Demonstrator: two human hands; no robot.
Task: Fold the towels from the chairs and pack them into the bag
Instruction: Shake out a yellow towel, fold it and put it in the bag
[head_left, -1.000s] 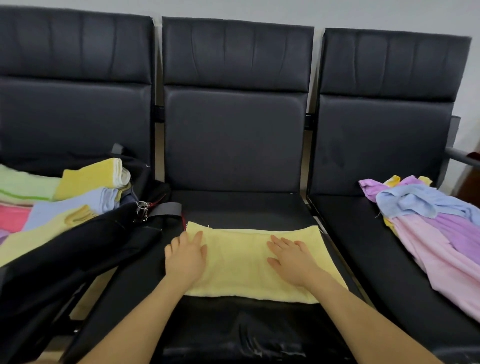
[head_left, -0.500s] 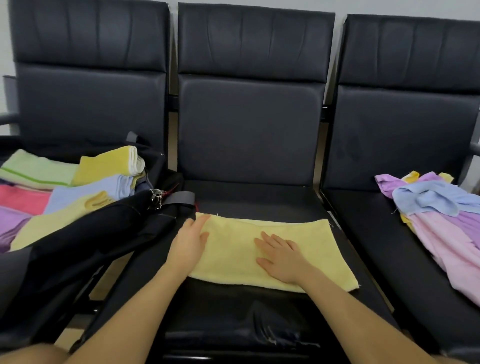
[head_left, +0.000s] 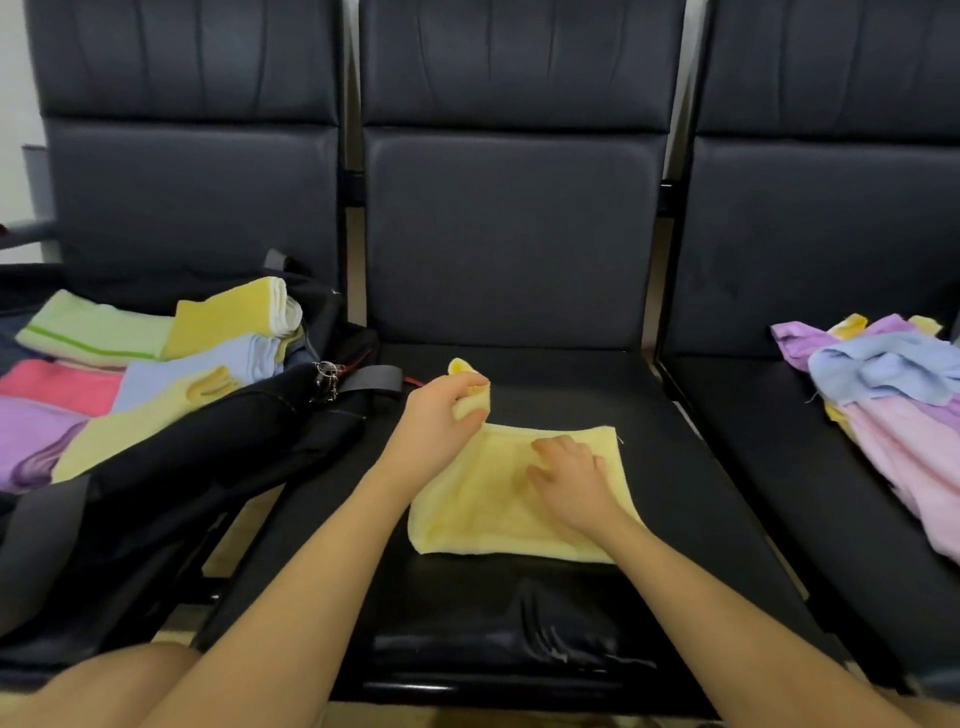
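A pale yellow towel (head_left: 483, 519) lies on the seat of the middle chair (head_left: 519, 613). My left hand (head_left: 441, 421) grips the towel's left end, lifted off the seat and carried over toward the right. My right hand (head_left: 569, 478) rests flat on the towel's middle, fingers spread. On the left chair sits an open black bag (head_left: 182, 467) holding several folded towels (head_left: 156, 374) in green, yellow, blue, pink and purple. A loose heap of unfolded towels (head_left: 893, 405), pink, purple, blue and yellow, lies on the right chair.
Three black padded chairs stand side by side, their backrests close behind the seats. A bag strap with a metal ring (head_left: 327, 379) reaches onto the middle seat's left edge. A grey armrest (head_left: 26, 228) shows at far left.
My left hand has gone from lying flat on the towel's left edge to gripping it, and has lifted it rightward over the towel. My right hand stays pressing. The view shifted left.
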